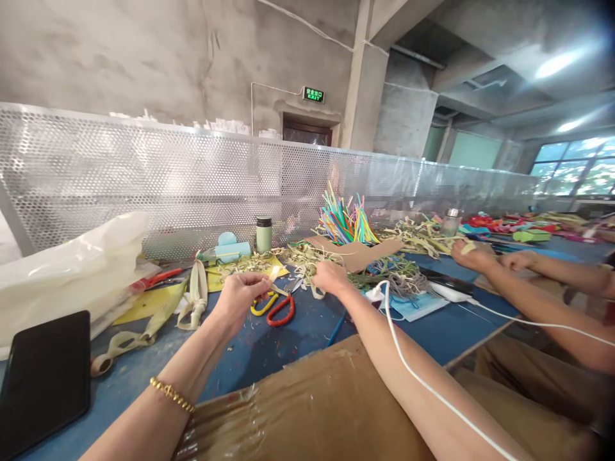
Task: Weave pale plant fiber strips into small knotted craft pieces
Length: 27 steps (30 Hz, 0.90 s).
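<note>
left hand (239, 292): fingers pinched together on a pale strip (272, 274), just above the blue tabletop (307, 326)
right hand (330, 276): fingers curled tight on the strip's other end, loop dangling under it
step: I'd say shaping the strip between both hands
next move needs: firm pinch both ends; scissors (277, 306) lie right below

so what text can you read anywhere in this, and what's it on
"EXIT": on the green sign over the door.
Characters above it on that sign: too small to read.
Bottle, tablet, and the strip in the left hand: no text visible.
</note>
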Motion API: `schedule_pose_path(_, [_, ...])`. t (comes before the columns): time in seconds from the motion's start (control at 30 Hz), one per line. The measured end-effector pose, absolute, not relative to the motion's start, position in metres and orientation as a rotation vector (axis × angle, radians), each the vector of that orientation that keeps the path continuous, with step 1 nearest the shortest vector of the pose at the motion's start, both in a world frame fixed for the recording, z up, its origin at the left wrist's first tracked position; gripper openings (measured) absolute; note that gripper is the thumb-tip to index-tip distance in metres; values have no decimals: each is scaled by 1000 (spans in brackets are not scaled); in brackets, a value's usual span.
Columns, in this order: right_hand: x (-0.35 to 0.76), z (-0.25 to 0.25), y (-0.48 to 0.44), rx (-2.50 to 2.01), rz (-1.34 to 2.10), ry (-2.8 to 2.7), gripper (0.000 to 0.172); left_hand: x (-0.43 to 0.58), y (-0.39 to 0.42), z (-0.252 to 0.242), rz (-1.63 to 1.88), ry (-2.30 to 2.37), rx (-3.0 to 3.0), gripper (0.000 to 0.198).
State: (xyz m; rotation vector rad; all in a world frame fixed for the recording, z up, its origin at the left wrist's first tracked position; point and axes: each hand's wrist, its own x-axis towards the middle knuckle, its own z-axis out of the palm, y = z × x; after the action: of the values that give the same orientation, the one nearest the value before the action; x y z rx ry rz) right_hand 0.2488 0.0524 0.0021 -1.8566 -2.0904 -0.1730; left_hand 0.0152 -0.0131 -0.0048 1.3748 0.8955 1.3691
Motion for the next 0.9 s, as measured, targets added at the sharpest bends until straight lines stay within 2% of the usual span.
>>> schedule_pose_path(0.13, [254,32,62,-1524,190,-1803,20,14,-9,-4,1354,800,1221,20])
schedule_pose_path(0.27, [244,47,64,-1058,921,-1448,6,10,-6,-3,1417,736,1053,23])
schedule_pose_path(0.4, [230,49,57,-885,1215,-1394,6,7,-7,2,1432,674,951,25])
schedule_pose_path(0.7, [199,29,40,-844,1107,-1675,19,6,-15,10,1370,626,1031,21])
schedule_pose_path(0.9, [186,36,24,-787,1055,-1678,19,8,-22,13,1268,610,1069,21])
